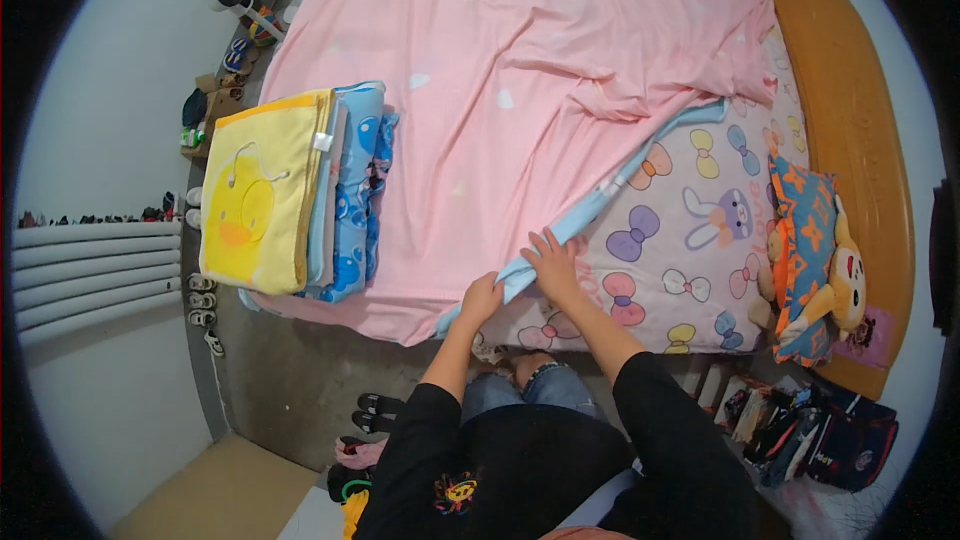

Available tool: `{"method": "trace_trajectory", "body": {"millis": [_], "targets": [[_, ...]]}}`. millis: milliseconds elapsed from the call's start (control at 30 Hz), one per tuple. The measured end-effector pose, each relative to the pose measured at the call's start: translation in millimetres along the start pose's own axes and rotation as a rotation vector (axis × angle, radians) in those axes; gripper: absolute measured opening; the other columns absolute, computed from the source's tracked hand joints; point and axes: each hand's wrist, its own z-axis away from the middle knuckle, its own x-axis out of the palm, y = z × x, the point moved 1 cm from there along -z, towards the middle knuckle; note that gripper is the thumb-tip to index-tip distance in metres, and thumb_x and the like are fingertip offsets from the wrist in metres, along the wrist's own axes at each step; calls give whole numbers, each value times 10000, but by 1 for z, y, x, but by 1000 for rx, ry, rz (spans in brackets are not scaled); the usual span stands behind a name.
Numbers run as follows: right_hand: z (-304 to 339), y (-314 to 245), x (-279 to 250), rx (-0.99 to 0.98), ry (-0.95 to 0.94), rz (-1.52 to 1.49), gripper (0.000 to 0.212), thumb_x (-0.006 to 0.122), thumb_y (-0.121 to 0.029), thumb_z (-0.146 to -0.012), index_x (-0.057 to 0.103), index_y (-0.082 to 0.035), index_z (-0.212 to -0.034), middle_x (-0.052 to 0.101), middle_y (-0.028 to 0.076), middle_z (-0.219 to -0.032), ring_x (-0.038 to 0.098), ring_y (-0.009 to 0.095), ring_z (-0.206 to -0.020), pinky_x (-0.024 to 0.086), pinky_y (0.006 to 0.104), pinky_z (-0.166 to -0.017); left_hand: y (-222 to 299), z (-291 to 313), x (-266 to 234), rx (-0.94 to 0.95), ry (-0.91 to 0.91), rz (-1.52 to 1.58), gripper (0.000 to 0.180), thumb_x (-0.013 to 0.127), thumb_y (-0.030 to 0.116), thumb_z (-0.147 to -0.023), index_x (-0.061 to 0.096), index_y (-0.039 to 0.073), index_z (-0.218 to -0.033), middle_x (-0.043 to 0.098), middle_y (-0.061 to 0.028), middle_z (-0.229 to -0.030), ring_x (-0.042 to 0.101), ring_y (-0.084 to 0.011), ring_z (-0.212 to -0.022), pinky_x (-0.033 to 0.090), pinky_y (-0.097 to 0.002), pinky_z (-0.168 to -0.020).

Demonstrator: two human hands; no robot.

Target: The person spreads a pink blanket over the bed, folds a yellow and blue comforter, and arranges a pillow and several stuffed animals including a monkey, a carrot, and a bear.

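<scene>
A large pink blanket (450, 140) with pale blue edging and underside covers most of the bed. Its near right edge is turned, so a pale blue strip (600, 202) shows. My left hand (482, 300) closes round this edge close to the front of the bed. A little farther up and to the right, my right hand (554, 265) grips the same edge, its fingers over the strip. Both thumbs are partly hidden. Beneath the edge lies a white sheet (690, 255) printed with coloured bows and a rabbit.
Folded yellow and blue bedding (270, 195) is stacked on the bed's left, with a white cable on top. A plush toy (845, 285) and a blue-orange pillow (800, 240) lean by the wooden headboard (850, 120). Slippers (377, 412) lie on the floor; bags (850, 440) stand lower right.
</scene>
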Motion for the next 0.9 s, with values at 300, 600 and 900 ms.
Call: {"method": "trace_trajectory", "body": {"millis": [300,600,900], "targets": [[63,-23,-37,-90,-512,265,144,530,-156,-780,671,-181,-761,654,8,-799,625,182,-844,334,524,-805,18,92,4,42,-94,-372,218,600,217,-770,566,63,-920,638,-193,-840,611,-370,-809,474,-474,-693],[151,-19,-42,-80,-434,257,131,523,-175,-774,654,-173,-776,641,9,-769,620,199,-828,355,474,-745,-2,141,45,157,18,-524,123,578,49,-717,602,67,-837,584,-147,-848,582,-348,-827,475,-457,-701],[227,-2,-39,-206,-439,178,149,510,-172,-782,659,-163,-789,618,20,-815,609,196,-815,325,501,-822,-10,180,96,40,-17,-596,92,570,85,-743,623,69,-817,541,-127,-936,572,-316,-856,493,-429,-694]]}}
